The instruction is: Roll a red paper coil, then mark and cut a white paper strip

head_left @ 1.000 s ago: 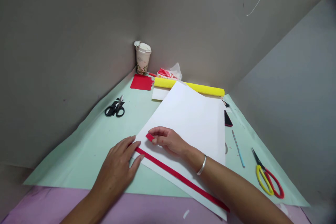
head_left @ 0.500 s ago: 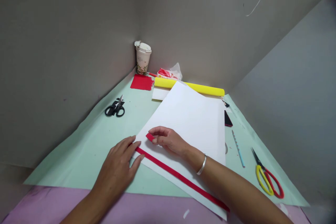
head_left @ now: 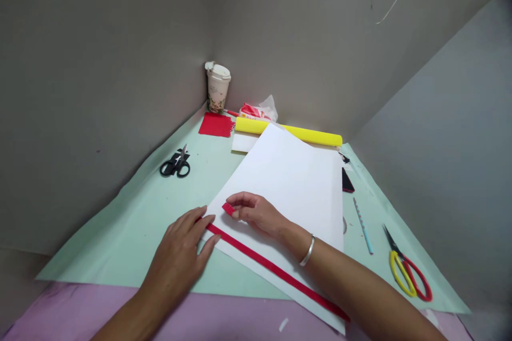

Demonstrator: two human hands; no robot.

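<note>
A large white sheet of paper (head_left: pixel 298 181) lies at an angle on the pale green table cover (head_left: pixel 132 240). Along its near edge runs a long red strip (head_left: pixel 272 268). My left hand (head_left: pixel 182 245) rests with spread fingers over the strip's left end, at the sheet's corner. Just above the sheet, my right hand (head_left: pixel 256 213) pinches a small red piece (head_left: pixel 228 209) between thumb and fingers. Whether that piece is paper or tape I cannot tell. My right forearm passes over the strip's right part.
Black-handled scissors (head_left: pixel 175 165) lie left on black scraps. Behind are a red square (head_left: pixel 216 124), a lidded cup (head_left: pixel 218 88), a yellow roll (head_left: pixel 312 136) and a red-and-white packet (head_left: pixel 256 112). At right lie a blue pencil (head_left: pixel 363 226), red-and-yellow scissors (head_left: pixel 406 269) and a dark flat object (head_left: pixel 348 181).
</note>
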